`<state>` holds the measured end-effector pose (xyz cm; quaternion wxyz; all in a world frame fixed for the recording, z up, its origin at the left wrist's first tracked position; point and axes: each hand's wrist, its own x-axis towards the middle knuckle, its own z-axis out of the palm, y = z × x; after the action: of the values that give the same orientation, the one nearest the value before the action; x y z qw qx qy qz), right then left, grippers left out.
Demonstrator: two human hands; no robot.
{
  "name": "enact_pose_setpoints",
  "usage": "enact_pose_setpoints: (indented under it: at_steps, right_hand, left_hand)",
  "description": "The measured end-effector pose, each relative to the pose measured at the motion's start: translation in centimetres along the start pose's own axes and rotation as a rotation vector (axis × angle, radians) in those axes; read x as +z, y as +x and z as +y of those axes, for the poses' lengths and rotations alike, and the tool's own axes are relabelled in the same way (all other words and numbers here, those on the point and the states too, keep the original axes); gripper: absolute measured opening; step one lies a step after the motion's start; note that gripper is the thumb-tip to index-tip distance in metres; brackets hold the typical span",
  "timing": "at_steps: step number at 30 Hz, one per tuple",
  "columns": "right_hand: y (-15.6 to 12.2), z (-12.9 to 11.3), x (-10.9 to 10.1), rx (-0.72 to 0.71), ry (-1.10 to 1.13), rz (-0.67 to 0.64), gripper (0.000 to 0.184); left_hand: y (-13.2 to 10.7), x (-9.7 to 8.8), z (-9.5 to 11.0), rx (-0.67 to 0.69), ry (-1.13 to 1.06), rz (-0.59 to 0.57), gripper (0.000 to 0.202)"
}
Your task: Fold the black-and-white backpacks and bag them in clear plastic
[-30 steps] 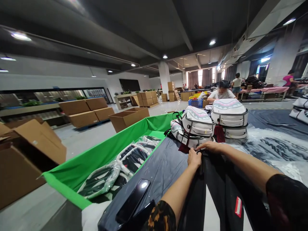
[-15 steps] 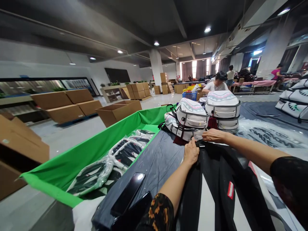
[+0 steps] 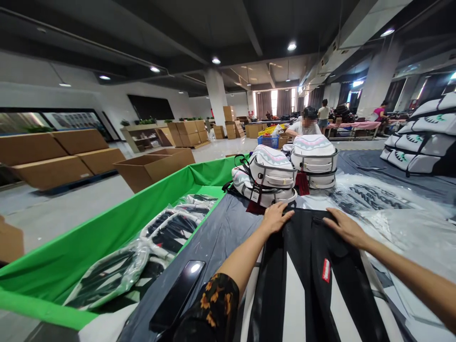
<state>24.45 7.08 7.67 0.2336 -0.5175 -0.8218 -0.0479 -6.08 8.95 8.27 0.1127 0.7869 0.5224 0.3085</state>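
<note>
A black backpack (image 3: 297, 247) with white stripes and a small red label lies in front of me, its strap side up. My left hand (image 3: 276, 218) rests on its far left corner with the fingers spread and the thumb toward the middle. At the far right corner, my right hand (image 3: 346, 228) lies over the edge, thumb and fingers apart. Both hands touch the fabric, and neither is closed round it. Just past the far edge sit stacked white backpacks (image 3: 272, 173) with grey trim and dark red tags.
Left of the table, a green-walled bin (image 3: 156, 194) holds several plastic-wrapped backpacks (image 3: 117, 270). A black phone (image 3: 178, 294) lies on the grey table cover. Clear plastic bags (image 3: 402, 223) spread to the right. More white backpacks (image 3: 413, 142) are stacked at the far right. A co-worker (image 3: 304, 124) is behind the stacks.
My hands were together at the backpack's top, fingers on a strap and buckle. They have parted to its two far corners and opened out. The view has turned slightly right.
</note>
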Motion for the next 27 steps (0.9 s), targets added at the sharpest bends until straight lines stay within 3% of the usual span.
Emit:
enact_pose_setpoints:
  at_steps: [3,6,11,17,19,22,25,27]
  right_hand:
    - [-1.0,-2.6,2.0,-0.017,0.014,0.166,0.053]
    - [-1.9,-3.9,2.5,-0.086,0.045,0.248,0.043]
    - [-4.0,-4.9,2.6,-0.135,0.073,0.23,0.028]
    - [-9.2,-5.3,3.2,-0.214,-0.02,0.16,0.039]
    - [-9.2,-5.2,3.5,-0.144,-0.011,-0.019,0.039]
    - [-6.3,-4.6,4.6,-0.006,-0.025,-0.3,0.034]
    - [-2.2,-3.6,5.9,0.057,-0.048,-0.383,0.029]
    - [-0.2,-3.0,6.5,0.082,-0.058,-0.39,0.03]
  left_hand:
    - [-0.7,0.5,0.5,0.149,0.017,-0.004,0.032]
    - [-2.8,1.3,0.7,0.19,0.045,0.061,0.034]
    - [-7.1,1.3,0.6,0.208,0.074,0.082,0.029]
    - [-11.6,1.6,-0.4,0.24,0.056,-0.097,0.03]
    - [-11.0,2.5,-1.2,0.196,0.044,-0.217,0.031]
    - [-6.9,4.4,-2.7,0.092,0.043,-0.336,0.029]
    - [-2.0,5.3,-3.1,-0.019,0.052,-0.378,0.04]
    - [-0.5,4.9,-2.3,-0.073,0.055,-0.403,0.05]
